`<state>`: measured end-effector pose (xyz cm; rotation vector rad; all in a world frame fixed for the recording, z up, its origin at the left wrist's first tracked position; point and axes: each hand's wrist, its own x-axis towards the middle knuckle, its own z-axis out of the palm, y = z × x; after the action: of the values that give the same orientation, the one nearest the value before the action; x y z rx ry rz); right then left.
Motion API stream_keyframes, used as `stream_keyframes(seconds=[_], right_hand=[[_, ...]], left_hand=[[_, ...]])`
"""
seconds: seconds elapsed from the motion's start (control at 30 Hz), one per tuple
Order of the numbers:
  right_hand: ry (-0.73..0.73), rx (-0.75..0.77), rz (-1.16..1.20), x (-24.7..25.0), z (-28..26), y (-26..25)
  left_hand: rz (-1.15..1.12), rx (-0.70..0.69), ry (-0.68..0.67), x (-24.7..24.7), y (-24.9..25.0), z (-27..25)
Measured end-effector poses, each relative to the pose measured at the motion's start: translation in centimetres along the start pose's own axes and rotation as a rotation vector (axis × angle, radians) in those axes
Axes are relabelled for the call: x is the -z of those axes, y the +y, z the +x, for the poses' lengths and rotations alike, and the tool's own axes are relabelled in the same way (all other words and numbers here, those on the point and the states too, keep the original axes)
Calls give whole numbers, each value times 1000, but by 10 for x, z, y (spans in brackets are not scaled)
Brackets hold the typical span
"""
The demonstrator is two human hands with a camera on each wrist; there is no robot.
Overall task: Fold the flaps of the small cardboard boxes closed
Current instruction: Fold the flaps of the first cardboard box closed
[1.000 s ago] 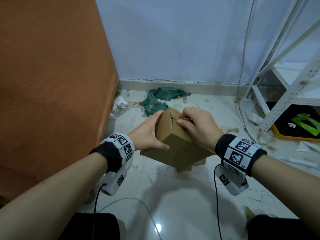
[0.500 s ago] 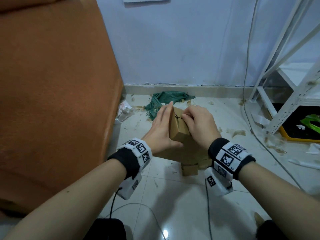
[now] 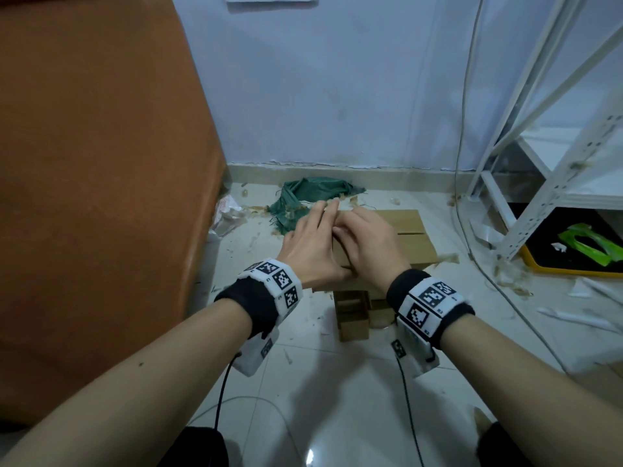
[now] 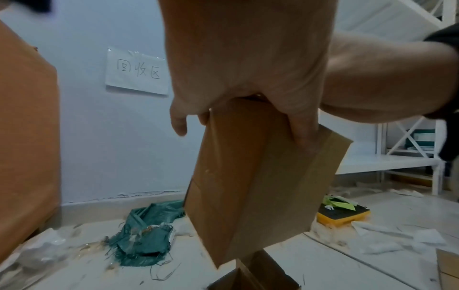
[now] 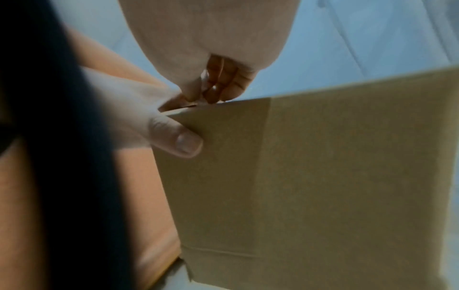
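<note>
An orange upholstered panel (image 3: 101,163) stood at my far left, and a crumpled green bag (image 3: 303,200) lay on the tiled floor (image 3: 337,382) by the wall. My left hand (image 3: 312,251) clasped the left end of the cardboard box (image 3: 413,244), thumb on the near side and fingers stretched over the top. The box was held above the floor, under and between both hands. My right hand (image 3: 367,246) lay on its top, fingertips curled and pinching at the flap edge. Below sat a smaller open box (image 3: 352,315). At my right stood a white metal shelf (image 3: 556,156).
</note>
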<state>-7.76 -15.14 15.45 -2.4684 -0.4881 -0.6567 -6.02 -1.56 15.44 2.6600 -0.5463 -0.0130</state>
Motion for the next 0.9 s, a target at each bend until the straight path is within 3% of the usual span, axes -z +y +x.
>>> stream_keyframes(seconds=[0.17,0.3,0.43,0.77,0.9], right_hand=[[86,-193,340,-1,-1,-3],[115,-232,444,-2,-3,-2],[61,-361,570,1,2,-6],[143,-626,999,5,6,-15],[118,-690,1009,9,11,-16]], left_hand=[[-93,-89,69,-2,-13,-4],[-130,-124,84,-2,-23,-8],[-154,-150,95,5,-30,-11],[-145,-176,60,10,-40,-15],[-113,-197,80,12,-42,-14]])
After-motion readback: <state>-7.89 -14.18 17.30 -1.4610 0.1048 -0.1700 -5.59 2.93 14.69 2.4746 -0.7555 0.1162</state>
